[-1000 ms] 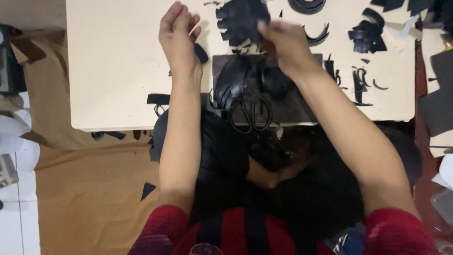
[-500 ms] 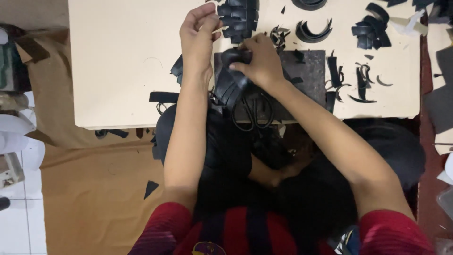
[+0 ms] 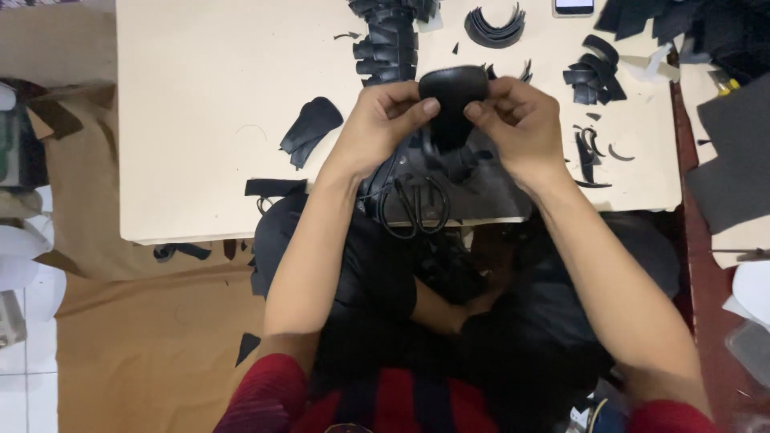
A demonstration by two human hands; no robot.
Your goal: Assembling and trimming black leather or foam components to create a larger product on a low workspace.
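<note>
Both hands hold one rounded black leather piece (image 3: pixel 454 95) above the near half of a cream table (image 3: pixel 200 120). My left hand (image 3: pixel 377 124) pinches its left edge with thumb and fingers. On its right edge, my right hand (image 3: pixel 523 128) does the same. Under the hands lies a dark grey mat (image 3: pixel 489 192) with black scissors (image 3: pixel 413 207) on it, handles toward me.
Black cut pieces lie about the table: a stacked row (image 3: pixel 389 40) at the top middle, curved strips (image 3: pixel 493 28), a pile (image 3: pixel 593 76) to the right, a single piece (image 3: pixel 309 128) to the left. A phone (image 3: pixel 573 6) sits at the far edge. Dark sheets (image 3: pixel 734 160) lie right.
Both hands came together and lifted the black piece; a second ago they were apart among the cut pieces, then reaching down to the mat. The view has shifted a little.
</note>
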